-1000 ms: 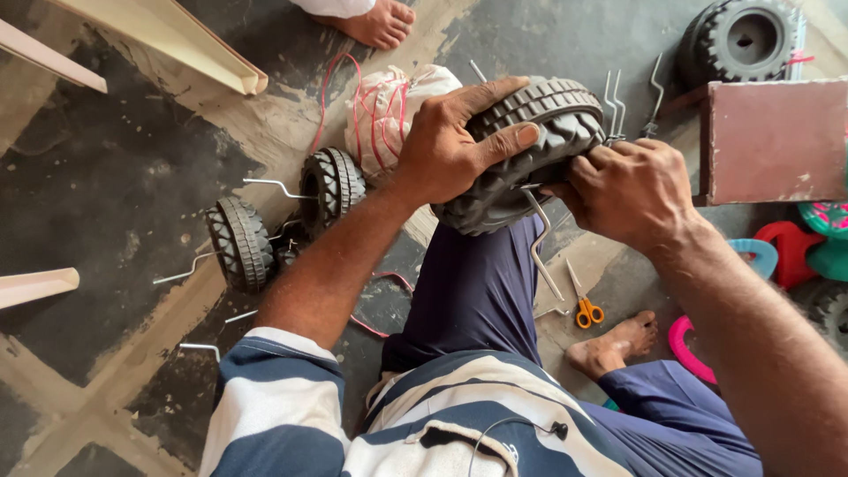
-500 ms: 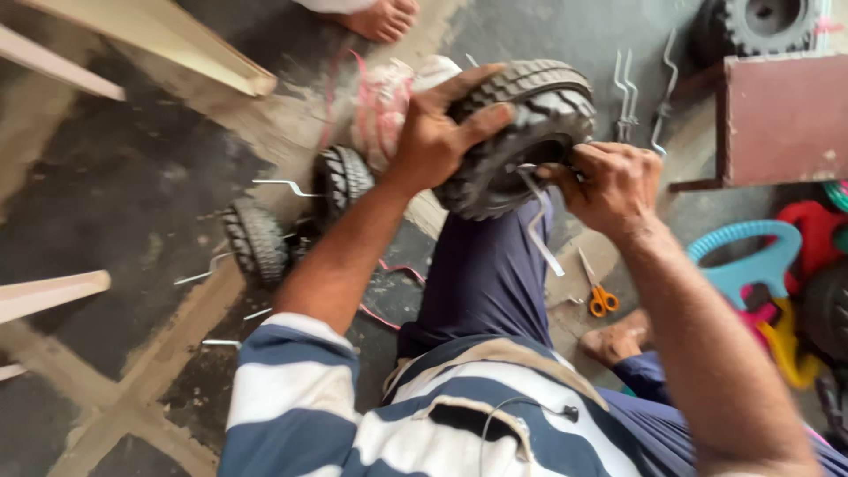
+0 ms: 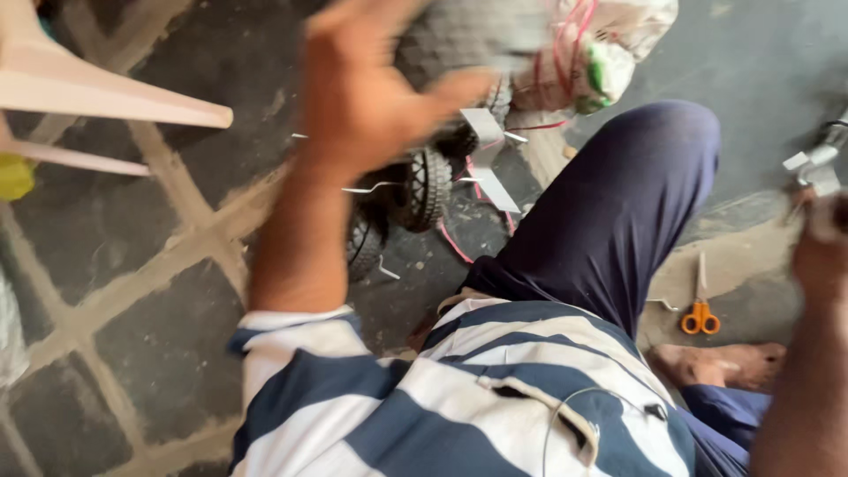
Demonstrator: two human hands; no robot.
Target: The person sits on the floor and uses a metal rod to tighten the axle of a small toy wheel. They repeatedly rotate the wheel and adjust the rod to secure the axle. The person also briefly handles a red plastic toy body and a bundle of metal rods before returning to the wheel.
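Observation:
My left hand [image 3: 371, 88] is raised at the top centre, badly blurred, with its fingers spread over a grey rubber toy wheel [image 3: 477, 35]. A bent white metal strip [image 3: 488, 155] hangs below the wheel. My right hand [image 3: 821, 252] is at the right edge, apart from the wheel and just below some small white metal pieces [image 3: 814, 168]. Blur hides whether it grips them. I sit on the floor with my knee in dark blue trousers [image 3: 636, 194] between the two hands.
Two small black wheels [image 3: 424, 190] on wire axles lie on the stone floor beside my leg. A white sack with red string [image 3: 609, 44] sits at the top. Orange scissors [image 3: 700, 318] lie near my bare foot [image 3: 715, 362]. Pink chair legs [image 3: 115, 102] reach in from the left.
My right hand has come off the wheel and gone to the right edge. My left hand has carried the wheel up and left, and the view has swung down.

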